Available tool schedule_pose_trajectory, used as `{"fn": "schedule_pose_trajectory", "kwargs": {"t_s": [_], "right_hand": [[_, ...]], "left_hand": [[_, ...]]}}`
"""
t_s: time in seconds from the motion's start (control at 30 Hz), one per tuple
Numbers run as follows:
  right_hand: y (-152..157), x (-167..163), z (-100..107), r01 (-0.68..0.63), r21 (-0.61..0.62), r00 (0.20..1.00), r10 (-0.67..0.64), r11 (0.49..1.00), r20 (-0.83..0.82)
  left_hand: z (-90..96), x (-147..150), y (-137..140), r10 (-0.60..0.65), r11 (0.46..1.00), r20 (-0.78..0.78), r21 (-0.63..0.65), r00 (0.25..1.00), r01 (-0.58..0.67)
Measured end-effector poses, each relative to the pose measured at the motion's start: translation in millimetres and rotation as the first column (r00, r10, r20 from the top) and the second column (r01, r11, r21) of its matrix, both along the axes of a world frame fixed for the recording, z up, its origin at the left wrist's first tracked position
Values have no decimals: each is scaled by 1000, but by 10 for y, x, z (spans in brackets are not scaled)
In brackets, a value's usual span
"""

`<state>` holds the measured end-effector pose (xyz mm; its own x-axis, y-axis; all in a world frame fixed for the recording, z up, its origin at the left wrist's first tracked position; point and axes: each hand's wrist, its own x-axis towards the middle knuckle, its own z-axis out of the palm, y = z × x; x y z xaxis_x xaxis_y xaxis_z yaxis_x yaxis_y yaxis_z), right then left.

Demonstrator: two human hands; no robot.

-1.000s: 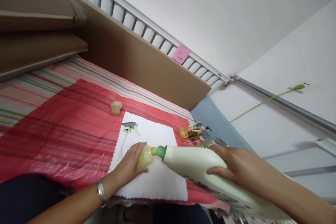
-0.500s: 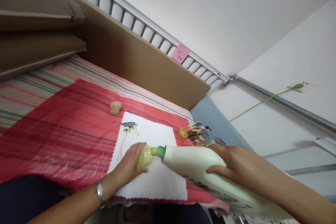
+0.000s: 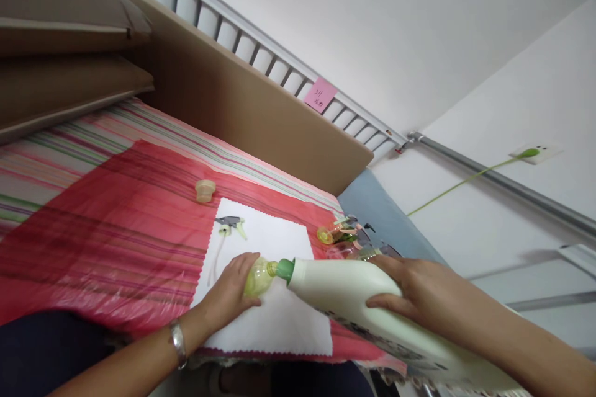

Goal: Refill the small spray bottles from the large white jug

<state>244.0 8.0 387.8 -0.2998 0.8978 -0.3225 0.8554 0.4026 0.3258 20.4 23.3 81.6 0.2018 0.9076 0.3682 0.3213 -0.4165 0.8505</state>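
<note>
My left hand (image 3: 233, 288) is wrapped round a small see-through yellow bottle (image 3: 259, 278), over a white scallop-edged sheet (image 3: 279, 329). In my right hand (image 3: 405, 285) is a large pale green jug-like bottle (image 3: 344, 279), tipped with its green spout (image 3: 285, 270) at the small bottle's mouth. Whether liquid is running between them I cannot tell. A trigger spray head (image 3: 230, 223) with a thin dip tube lies on the sheet's far left corner. Beyond the sheet's left corner stands a pale translucent cap (image 3: 205, 190) on the red plastic film.
Several spray bottles (image 3: 347, 236) lie in a cluster right of the sheet, close to my right forearm. Red film (image 3: 116, 217) covers a striped cloth. A cardboard panel (image 3: 261, 118) stands at the back against white rails, with cardboard boxes (image 3: 69, 87) at the left.
</note>
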Motion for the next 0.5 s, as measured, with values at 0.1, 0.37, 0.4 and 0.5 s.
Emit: {"fn": "schedule_pose_trajectory", "kwargs": {"t_s": [0.1, 0.37, 0.4, 0.5], "right_hand": [[3, -8, 3, 0, -6, 1000, 0, 1000, -26], [12, -14, 8, 26, -9, 1000, -26, 1000, 7], [12, -18, 8, 26, -7, 1000, -26, 1000, 10], [11, -26, 9, 24, -15, 1000, -24, 1000, 9]], "left_hand": [[10, -6, 0, 2, 1000, -5, -4, 1000, -2], [-20, -3, 9, 17, 1000, 6, 17, 1000, -17], [-24, -2, 8, 19, 1000, 5, 19, 1000, -19], [-33, -1, 5, 24, 999, -1, 20, 1000, -24]]}}
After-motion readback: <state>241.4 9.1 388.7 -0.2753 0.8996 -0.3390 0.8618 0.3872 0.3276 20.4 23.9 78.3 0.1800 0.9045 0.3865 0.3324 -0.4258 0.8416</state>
